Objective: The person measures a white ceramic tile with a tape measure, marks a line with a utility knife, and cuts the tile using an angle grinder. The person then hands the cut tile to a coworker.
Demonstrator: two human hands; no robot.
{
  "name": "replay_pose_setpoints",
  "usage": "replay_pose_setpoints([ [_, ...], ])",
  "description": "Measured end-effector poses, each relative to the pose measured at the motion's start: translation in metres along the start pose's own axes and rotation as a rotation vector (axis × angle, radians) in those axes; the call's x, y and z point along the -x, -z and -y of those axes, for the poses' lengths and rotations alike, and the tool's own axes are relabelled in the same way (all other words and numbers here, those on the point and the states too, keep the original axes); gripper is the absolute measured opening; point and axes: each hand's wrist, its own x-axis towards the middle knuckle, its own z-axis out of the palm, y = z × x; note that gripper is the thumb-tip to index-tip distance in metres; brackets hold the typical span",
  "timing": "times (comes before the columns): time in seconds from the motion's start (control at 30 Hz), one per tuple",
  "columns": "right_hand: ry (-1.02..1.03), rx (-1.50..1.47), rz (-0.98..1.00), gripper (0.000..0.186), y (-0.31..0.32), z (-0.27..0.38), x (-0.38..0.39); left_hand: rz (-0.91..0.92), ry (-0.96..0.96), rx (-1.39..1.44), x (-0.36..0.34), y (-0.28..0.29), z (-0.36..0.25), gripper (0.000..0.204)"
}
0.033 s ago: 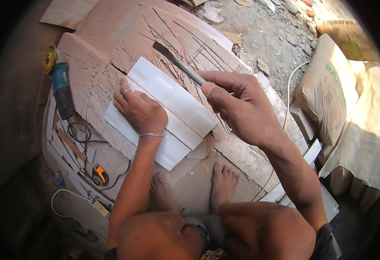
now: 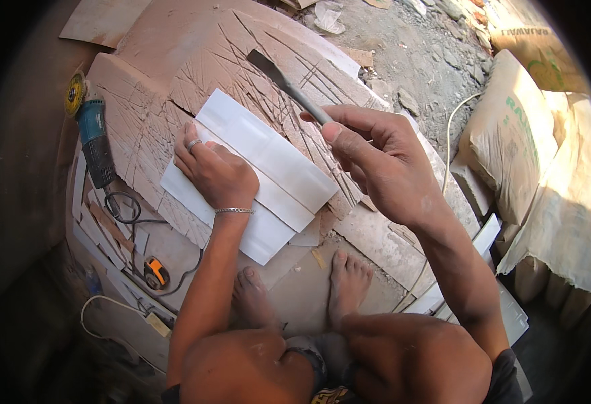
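Note:
My left hand [image 2: 218, 168] presses on a white tile piece [image 2: 262, 229] with its fingers curled at a long, straight seam, beside a white strip [image 2: 268, 155]; these lie on a pinkish, heavily scored board [image 2: 134, 101]. My right hand [image 2: 376, 161] grips a flat-ended grey metal tool [image 2: 285, 84] between thumb and fingers, held over the upper part of the white pieces with its wide tip pointing up-left.
A teal angle grinder [image 2: 93, 135] with a yellow disc lies left, its cord near an orange tape measure [image 2: 155, 272]. Paper sacks [image 2: 504, 128], a pale cable and rubble [image 2: 416, 60] are at right. My bare feet [image 2: 349, 283] stand below the board; offcuts [image 2: 110, 249] lie lower left.
My right hand and the metal tool have shifted slightly up and to the right. My left hand stays on the white pieces, almost unmoved.

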Motion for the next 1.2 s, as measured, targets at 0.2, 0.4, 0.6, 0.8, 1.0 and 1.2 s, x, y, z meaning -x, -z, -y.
replay_pose_setpoints([
  [0.2, 0.120, 0.446, -0.045, 0.030, -0.001, -0.047, 0.039, 0.027, -0.089, -0.016, 0.004, 0.001, 0.010, 0.040],
  [0.4, 0.216, 0.593, 0.007, 0.053, -0.057, -0.100, 0.070, 0.080, -0.080, -0.052, 0.003, 0.011, 0.010, 0.040],
  [0.6, 0.102, 0.670, 0.041, 0.050, -0.075, -0.101, 0.073, 0.095, -0.014, 0.005, 0.016, 0.020, 0.017, 0.045],
  [0.8, 0.204, 0.767, 0.038, 0.049, -0.062, -0.100, 0.079, 0.115, 0.028, 0.150, 0.033, 0.043, 0.029, 0.050],
  [1.0, 0.427, 0.884, -0.191, 0.044, -0.017, -0.089, 0.045, 0.235, -0.166, -0.004, 0.028, 0.053, 0.041, 0.065],
  [1.2, 0.460, 0.949, -0.300, 0.044, 0.011, -0.081, -0.002, 0.564, -0.615, 0.053, 0.020, 0.050, 0.035, 0.074],
])
